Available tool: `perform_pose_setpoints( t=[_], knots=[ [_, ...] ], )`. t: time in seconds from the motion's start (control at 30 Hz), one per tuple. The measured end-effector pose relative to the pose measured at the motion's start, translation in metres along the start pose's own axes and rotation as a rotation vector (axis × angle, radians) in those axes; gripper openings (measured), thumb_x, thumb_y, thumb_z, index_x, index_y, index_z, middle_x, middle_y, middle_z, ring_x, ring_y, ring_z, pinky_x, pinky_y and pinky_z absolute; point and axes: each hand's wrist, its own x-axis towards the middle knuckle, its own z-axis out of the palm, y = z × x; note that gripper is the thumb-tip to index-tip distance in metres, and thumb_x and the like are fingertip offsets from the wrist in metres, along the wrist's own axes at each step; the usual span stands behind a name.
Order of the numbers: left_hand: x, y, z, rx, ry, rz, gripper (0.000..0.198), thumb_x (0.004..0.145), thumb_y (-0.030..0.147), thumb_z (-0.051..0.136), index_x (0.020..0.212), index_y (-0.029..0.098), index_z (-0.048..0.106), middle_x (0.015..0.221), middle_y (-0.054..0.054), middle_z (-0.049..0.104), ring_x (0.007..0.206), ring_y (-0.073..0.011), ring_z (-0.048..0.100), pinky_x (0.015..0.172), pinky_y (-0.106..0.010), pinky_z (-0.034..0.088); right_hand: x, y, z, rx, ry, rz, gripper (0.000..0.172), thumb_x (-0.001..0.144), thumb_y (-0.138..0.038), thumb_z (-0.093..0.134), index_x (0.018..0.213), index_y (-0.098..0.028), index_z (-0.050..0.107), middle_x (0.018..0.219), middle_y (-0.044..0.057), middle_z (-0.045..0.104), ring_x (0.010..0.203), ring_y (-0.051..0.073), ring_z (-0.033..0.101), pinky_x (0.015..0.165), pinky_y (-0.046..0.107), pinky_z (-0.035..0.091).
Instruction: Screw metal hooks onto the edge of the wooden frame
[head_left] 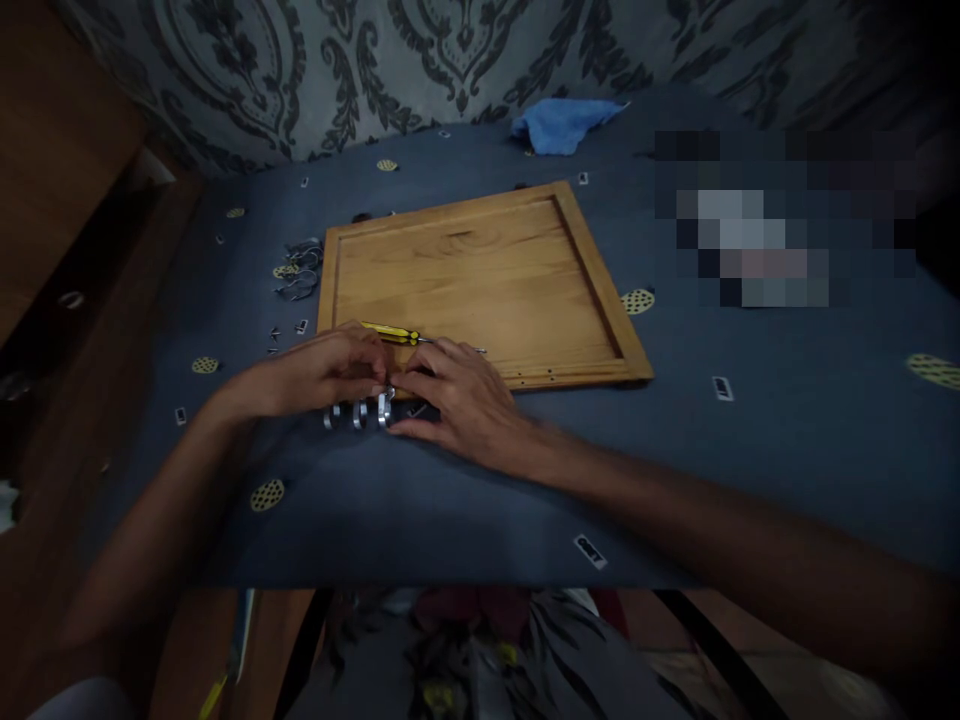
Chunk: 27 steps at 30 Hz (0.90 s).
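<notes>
A wooden framed panel (480, 270) lies flat on the blue cloth, with curved metal clips (361, 415) in a row along its near left edge. My left hand (337, 370) is closed in a pinch just above the rightmost curved metal clip (385, 408); whatever is between its fingertips is too small to make out. From the other side, my right hand (461, 400) closes its thumb and fingers on that same clip. A yellow-handled screwdriver (390, 331) rests on the panel behind both hands, its shaft partly hidden by my right fingers.
Several loose metal clips (300, 270) lie left of the panel, with small screws (274, 333) nearby. A blue rag (566, 124) lies at the back by the patterned curtain (465, 50). Wooden furniture (67, 180) stands at the left. A blurred-out patch covers the right.
</notes>
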Motion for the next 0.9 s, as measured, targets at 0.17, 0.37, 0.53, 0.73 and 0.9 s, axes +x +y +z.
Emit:
perform_pose_setpoints(
  t=[0.17, 0.37, 0.53, 0.73, 0.9],
  knots=[
    [0.0037, 0.0001, -0.0037, -0.033, -0.016, 0.011, 0.017, 0.095, 0.036, 0.065, 0.091, 0.02, 0.067, 0.095, -0.004, 0.068, 0.092, -0.0181, 0.063, 0.083, -0.029, 0.048, -0.0006, -0.0005, -0.0002, -0.014, 0.011, -0.003, 0.049, 0.089, -0.056, 0.074, 0.119, -0.017, 0.073, 0.111, 0.011, 0.066, 0.106, 0.028, 0.056, 0.088, 0.042, 0.048],
    [0.0068, -0.0047, -0.004, -0.065, -0.021, -0.014, 0.022, 0.094, 0.041, 0.067, 0.09, 0.019, 0.068, 0.093, -0.004, 0.066, 0.092, -0.0182, 0.062, 0.082, -0.029, 0.048, -0.0003, 0.0005, 0.0018, -0.042, 0.01, -0.004, 0.051, 0.089, -0.06, 0.072, 0.119, -0.019, 0.073, 0.111, 0.01, 0.066, 0.105, 0.028, 0.055, 0.087, 0.04, 0.047],
    [0.0066, -0.0044, -0.0011, -0.096, 0.008, -0.03, 0.028, 0.094, 0.046, 0.068, 0.087, 0.019, 0.068, 0.091, -0.005, 0.065, 0.09, -0.0179, 0.061, 0.079, -0.028, 0.049, 0.0001, -0.0004, 0.0013, -0.049, -0.004, 0.004, 0.05, 0.09, -0.059, 0.072, 0.119, -0.019, 0.073, 0.112, 0.011, 0.066, 0.107, 0.029, 0.055, 0.087, 0.041, 0.047],
    [0.0043, -0.0062, 0.003, -0.106, 0.048, -0.004, 0.022, 0.094, 0.04, 0.068, 0.089, 0.019, 0.07, 0.091, -0.005, 0.068, 0.089, -0.017, 0.062, 0.081, -0.027, 0.05, 0.0, -0.0015, -0.0007, -0.041, -0.002, -0.003, 0.051, 0.089, -0.056, 0.073, 0.12, -0.016, 0.073, 0.111, 0.012, 0.066, 0.106, 0.029, 0.056, 0.087, 0.042, 0.048],
    [0.0006, -0.0057, 0.0046, -0.138, 0.074, -0.012, 0.023, 0.095, 0.04, 0.067, 0.091, 0.018, 0.07, 0.091, -0.004, 0.068, 0.084, -0.0156, 0.063, 0.076, -0.025, 0.049, 0.0, -0.0011, -0.0007, -0.038, -0.002, -0.009, 0.049, 0.089, -0.056, 0.074, 0.118, -0.016, 0.074, 0.111, 0.012, 0.066, 0.108, 0.029, 0.058, 0.088, 0.043, 0.05]
  ],
)
